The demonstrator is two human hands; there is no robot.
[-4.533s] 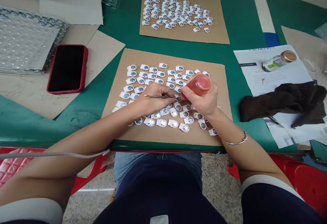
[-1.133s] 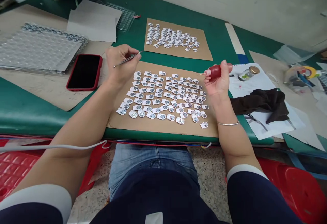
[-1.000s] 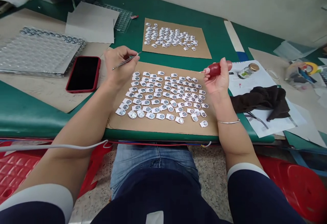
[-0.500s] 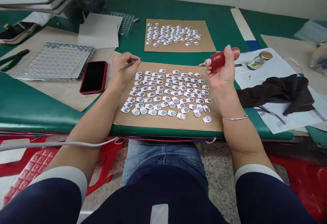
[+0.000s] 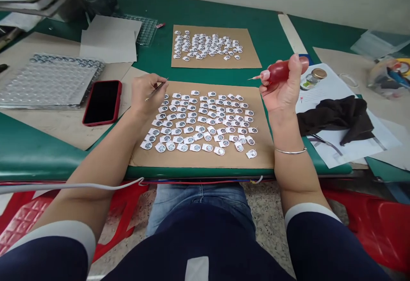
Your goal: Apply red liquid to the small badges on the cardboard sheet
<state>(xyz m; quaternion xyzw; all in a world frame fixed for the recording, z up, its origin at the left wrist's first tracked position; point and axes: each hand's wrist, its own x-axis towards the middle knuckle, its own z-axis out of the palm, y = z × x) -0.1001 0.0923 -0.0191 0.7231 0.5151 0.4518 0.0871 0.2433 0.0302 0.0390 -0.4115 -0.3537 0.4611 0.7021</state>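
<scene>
My left hand (image 5: 144,95) is closed round a thin pointed metal tool (image 5: 156,90), perhaps tweezers, over the left edge of a brown cardboard sheet (image 5: 198,161). In my right hand (image 5: 281,95) is a red squeeze bottle (image 5: 282,72) with a fine needle tip pointing left, held above the sheet's far right corner. Rows of small white tags with round dark-printed faces (image 5: 195,147) lie on that sheet. Neither tool touches a tag. Further back, a second cardboard sheet (image 5: 221,63) bears more such tags, closer together.
A red-cased phone (image 5: 102,102) and a clear blister tray (image 5: 54,80) lie to the left. On the right are a small lidded jar (image 5: 313,79), dark cloth (image 5: 336,114), papers (image 5: 333,157) and a tub of tools (image 5: 389,78). A white cable (image 5: 96,185) crosses my left arm.
The head view has turned a little to the right, so the table's things appear further left. Both hands keep the same grip, and the bottle sits slightly further right of the sheet's tags.
</scene>
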